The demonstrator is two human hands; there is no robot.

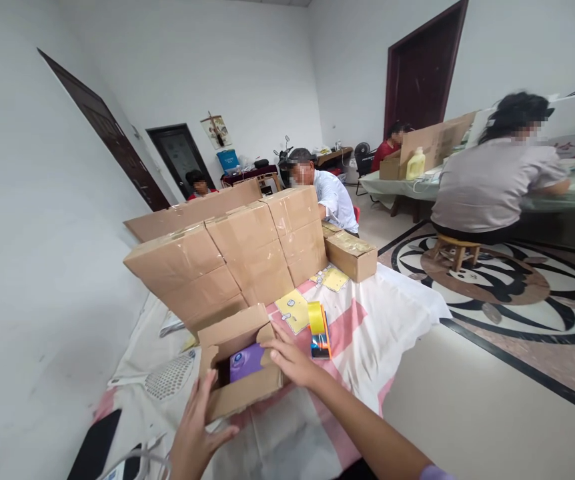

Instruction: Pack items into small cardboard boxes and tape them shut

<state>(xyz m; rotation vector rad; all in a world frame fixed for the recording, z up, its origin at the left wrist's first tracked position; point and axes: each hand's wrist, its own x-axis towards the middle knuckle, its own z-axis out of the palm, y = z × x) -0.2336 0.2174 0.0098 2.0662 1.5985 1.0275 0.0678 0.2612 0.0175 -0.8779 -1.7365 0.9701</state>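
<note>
A small open cardboard box [237, 393] sits on the cloth-covered table [367, 333] in front of me, with a purple packet [245, 361] inside it. My left hand [195, 433] lies against the box's near left side, fingers spread. My right hand [292, 360] rests on the box's right flap, fingers over the edge. A yellow tape dispenser [318, 329] stands just right of my right hand.
Stacked sealed cardboard boxes [247, 257] form a wall behind the open box, with one more box [351, 255] to the right. Yellow label sheets [293, 309] lie on the cloth. A dark phone [96, 445] lies near left. Other people sit at tables farther back.
</note>
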